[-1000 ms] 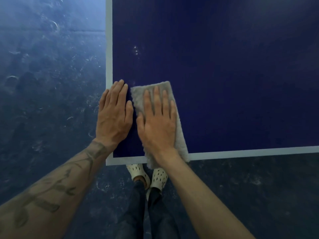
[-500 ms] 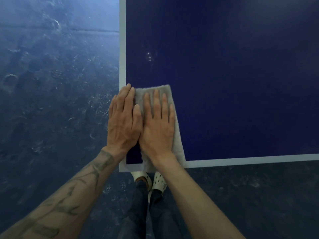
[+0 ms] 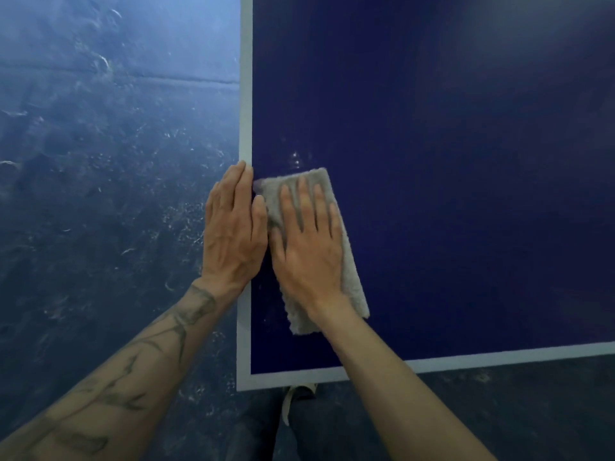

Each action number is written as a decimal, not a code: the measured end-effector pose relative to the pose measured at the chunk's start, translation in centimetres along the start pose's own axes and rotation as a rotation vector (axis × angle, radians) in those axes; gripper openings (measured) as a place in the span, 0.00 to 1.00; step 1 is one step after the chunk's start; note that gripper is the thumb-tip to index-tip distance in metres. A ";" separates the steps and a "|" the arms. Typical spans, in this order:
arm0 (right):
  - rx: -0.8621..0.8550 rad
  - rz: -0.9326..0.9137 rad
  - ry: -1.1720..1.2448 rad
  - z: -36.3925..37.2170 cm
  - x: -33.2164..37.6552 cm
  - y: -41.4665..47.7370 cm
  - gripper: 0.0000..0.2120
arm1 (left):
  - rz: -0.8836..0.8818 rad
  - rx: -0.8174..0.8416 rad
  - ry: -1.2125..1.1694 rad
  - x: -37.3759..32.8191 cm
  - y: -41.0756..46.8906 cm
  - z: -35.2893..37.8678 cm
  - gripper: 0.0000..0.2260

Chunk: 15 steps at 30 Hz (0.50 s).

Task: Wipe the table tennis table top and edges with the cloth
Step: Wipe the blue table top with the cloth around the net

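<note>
The table tennis table (image 3: 432, 194) has a dark blue top with a white line along its left and near edges. Its near left corner is below my hands. A folded grey fluffy cloth (image 3: 352, 281) lies flat on the blue surface, close to the left edge. My right hand (image 3: 309, 251) presses flat on the cloth with fingers spread. Beside the cloth, my left hand (image 3: 233, 234) lies flat over the left white line, fingers together, holding nothing. A few small white specks (image 3: 294, 158) sit just beyond the cloth.
A scuffed dark blue floor (image 3: 116, 194) lies to the left of the table and below its near edge. My legs and a white shoe (image 3: 299, 390) show under the near edge at the corner.
Both hands and the cloth have slid forward, away from the near edge that the cloth overlapped before. My left hand has shifted from the blue surface onto the left white line.
</note>
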State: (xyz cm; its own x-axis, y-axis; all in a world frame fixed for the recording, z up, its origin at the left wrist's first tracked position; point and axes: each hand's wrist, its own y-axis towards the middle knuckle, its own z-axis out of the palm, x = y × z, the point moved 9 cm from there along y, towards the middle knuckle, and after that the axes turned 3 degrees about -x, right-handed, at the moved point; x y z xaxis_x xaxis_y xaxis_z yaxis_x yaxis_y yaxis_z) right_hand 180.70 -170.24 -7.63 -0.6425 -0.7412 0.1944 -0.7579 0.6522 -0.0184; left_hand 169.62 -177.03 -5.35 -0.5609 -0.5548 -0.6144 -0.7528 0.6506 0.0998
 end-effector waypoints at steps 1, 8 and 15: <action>0.002 -0.017 0.001 -0.2 -1.0 -0.6 0.31 | -0.014 0.000 0.008 0.0 0.6 0.2 0.24; -0.003 0.245 -0.064 -2.3 -10.0 7.1 0.32 | -0.005 -0.016 0.136 -1.1 5.4 1.3 0.22; 0.013 -0.018 0.000 -1.8 -5.9 18.1 0.32 | -0.047 -0.031 0.229 -0.9 8.8 2.7 0.23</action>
State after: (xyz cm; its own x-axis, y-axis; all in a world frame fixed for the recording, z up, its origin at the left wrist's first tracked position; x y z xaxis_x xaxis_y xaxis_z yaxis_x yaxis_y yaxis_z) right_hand 170.96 -153.77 -7.30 -0.6287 -0.7529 0.1945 -0.7708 0.6365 -0.0273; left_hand 164.42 -169.42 -6.08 -0.5855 -0.6898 -0.4258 -0.7884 0.6067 0.1013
